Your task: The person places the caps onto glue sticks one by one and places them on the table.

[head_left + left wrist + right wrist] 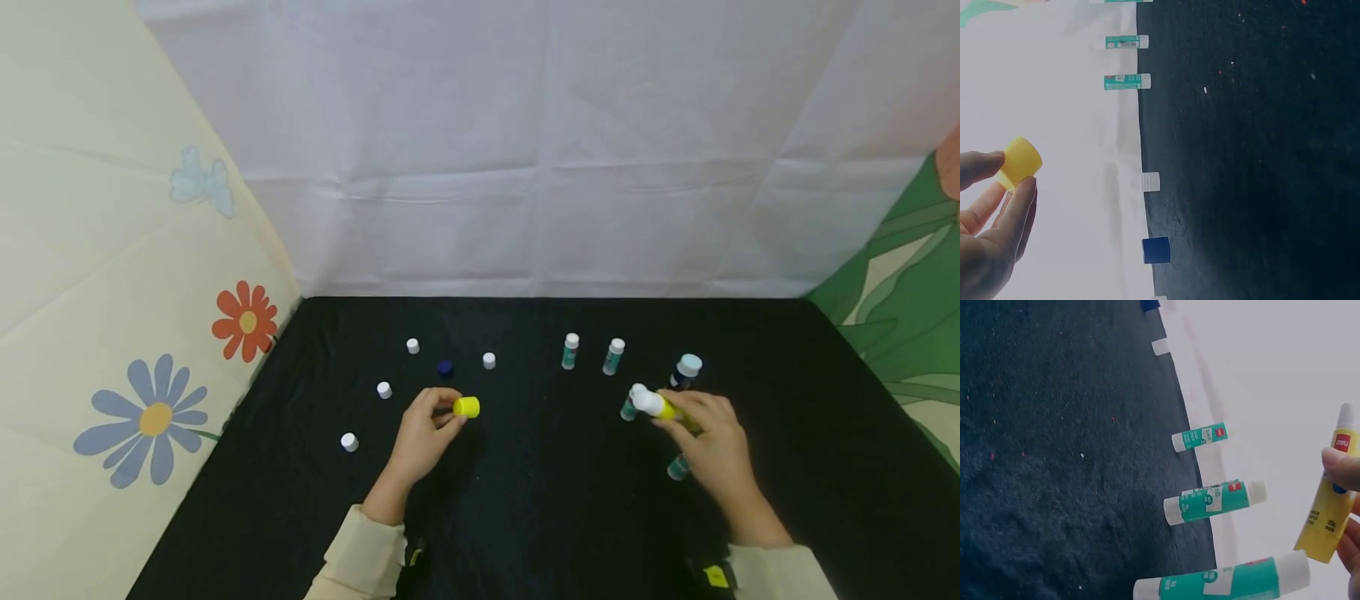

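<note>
Between thumb and fingertips, my left hand [423, 437] pinches a yellow cap [467, 407] above the black table, and the left wrist view shows the same yellow cap [1020, 164]. Over on the right, my right hand [712, 442] grips a yellow glue stick [1329, 500] with its white top uncovered. In the head view that glue stick [649, 402] tilts toward the left and overlaps a green glue stick [627, 410]. Another green glue stick [678, 467] stands beside the right wrist, partly hidden by the hand. Behind the right hand is a dark blue glue stick [682, 380].
Two green glue sticks, one farther left [570, 353] and one beside it [613, 358], stand toward the back. Several small white caps, one of them a front-left cap [349, 442], sit on the left with a dark blue cap [446, 368]. A white cloth [450, 233] hangs behind the table.
</note>
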Demonstrator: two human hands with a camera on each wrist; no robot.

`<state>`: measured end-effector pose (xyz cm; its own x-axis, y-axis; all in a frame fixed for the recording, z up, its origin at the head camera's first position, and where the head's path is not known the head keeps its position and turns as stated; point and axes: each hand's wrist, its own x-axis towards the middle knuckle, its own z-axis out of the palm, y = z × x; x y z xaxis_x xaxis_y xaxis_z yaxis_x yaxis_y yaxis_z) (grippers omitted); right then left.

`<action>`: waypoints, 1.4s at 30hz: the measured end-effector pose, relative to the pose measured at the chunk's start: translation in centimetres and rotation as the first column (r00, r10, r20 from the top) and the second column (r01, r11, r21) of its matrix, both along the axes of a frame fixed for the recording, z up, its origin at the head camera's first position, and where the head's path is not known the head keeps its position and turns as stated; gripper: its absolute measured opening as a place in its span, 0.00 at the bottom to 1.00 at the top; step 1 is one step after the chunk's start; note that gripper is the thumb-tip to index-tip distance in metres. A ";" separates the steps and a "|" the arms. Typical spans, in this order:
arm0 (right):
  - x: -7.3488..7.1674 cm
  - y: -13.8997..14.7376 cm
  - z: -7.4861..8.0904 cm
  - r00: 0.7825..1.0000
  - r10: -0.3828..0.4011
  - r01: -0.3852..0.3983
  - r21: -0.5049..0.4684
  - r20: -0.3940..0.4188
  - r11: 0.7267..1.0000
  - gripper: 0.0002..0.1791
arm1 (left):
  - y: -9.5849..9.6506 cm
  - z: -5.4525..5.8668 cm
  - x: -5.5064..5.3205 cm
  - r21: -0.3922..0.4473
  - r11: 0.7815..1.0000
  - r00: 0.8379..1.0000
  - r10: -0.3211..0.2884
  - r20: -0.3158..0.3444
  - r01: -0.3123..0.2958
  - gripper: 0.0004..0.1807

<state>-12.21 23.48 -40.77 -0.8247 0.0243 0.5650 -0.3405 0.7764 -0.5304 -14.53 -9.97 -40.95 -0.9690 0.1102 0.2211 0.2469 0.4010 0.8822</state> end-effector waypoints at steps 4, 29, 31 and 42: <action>0.0 -0.3 0.0 1.000 0.016 -0.016 0.007 -0.009 1.000 0.20 | 0.1 0.0 0.0 0.012 1.000 1.000 -0.008 -0.011 0.008 0.14; -0.3 -1.3 -0.4 0.996 0.076 -0.076 0.010 -0.044 0.997 0.21 | 0.7 0.3 0.3 0.014 0.999 0.999 -0.050 -0.019 0.050 0.14; -0.3 -1.4 -0.4 0.996 0.077 -0.077 0.014 -0.045 0.997 0.21 | 0.7 0.3 0.3 0.018 0.998 0.998 -0.055 -0.019 0.055 0.14; -0.3 -1.6 -0.6 0.995 0.089 -0.088 0.031 -0.042 0.996 0.22 | 0.9 0.5 0.6 0.025 0.996 0.996 -0.086 -0.019 0.087 0.14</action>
